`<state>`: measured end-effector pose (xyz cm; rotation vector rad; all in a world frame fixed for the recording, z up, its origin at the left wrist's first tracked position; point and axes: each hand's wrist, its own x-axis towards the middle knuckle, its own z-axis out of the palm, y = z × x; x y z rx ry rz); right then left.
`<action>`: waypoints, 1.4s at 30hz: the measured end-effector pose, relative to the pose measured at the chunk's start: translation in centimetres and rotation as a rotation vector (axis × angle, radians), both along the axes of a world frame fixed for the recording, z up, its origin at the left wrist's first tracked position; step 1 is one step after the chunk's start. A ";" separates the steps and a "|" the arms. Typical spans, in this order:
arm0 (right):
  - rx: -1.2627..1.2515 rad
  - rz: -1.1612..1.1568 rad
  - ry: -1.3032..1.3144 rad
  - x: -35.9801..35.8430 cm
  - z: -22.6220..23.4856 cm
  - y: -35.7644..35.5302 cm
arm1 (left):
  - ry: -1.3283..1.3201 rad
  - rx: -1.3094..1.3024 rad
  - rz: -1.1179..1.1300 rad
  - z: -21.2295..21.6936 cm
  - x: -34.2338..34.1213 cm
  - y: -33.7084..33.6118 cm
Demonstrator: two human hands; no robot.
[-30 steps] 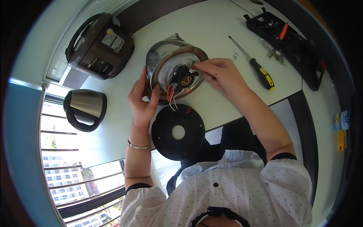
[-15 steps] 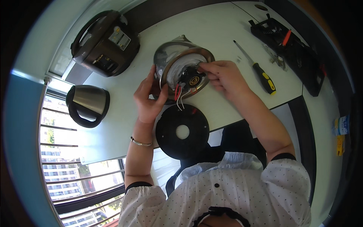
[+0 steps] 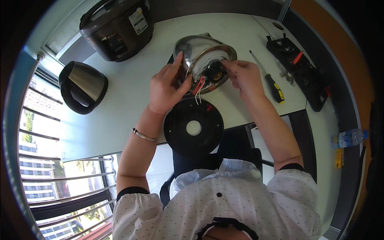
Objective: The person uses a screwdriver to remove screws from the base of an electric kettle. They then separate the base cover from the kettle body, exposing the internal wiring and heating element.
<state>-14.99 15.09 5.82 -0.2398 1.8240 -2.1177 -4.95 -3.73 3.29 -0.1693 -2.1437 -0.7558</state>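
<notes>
A shiny metal kettle point(image 3: 192, 43) lies on its side on the white table, its open underside facing me. Inside that base sits a round black connector point(image 3: 216, 75) with a gold-ringed centre. Red and white wires point(image 3: 199, 87) hang from it. My left hand point(image 3: 166, 88) is wrapped round the kettle's left side, thumb at the rim. At the upper right edge of the connector, the fingers of my right hand point(image 3: 245, 76) are pinched; the exact spot they grip is partly hidden. A black round base cover point(image 3: 178, 130) with a centre hole is just below, at the table's front edge.
Right of the kettle lies a yellow-black screwdriver point(image 3: 275, 90), and beyond it a black tool case point(image 3: 310, 82). A brown rice cooker point(image 3: 120, 38) and another steel kettle point(image 3: 89, 82) stand to the left. At far right is a water bottle point(image 3: 348, 139).
The view has shifted, so the scene sits differently in the picture. Both hands keep their places on the kettle and its connector; no grip has visibly changed.
</notes>
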 end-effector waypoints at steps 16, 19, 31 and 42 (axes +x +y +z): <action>0.288 -0.306 0.722 0.4 -2.5 -1.4 | -0.068 0.019 -0.043 0.0 -0.3 -0.6; 0.273 -0.300 0.733 0.5 -2.4 -1.5 | -0.062 0.026 -0.042 -0.1 -0.4 -0.7; 0.123 -0.186 0.806 0.7 -3.5 1.1 | -0.045 -0.041 0.016 -0.5 -0.5 -1.1; 0.228 -0.235 1.050 -1.3 -3.1 4.0 | -0.044 0.079 -0.105 -1.7 -1.7 -2.2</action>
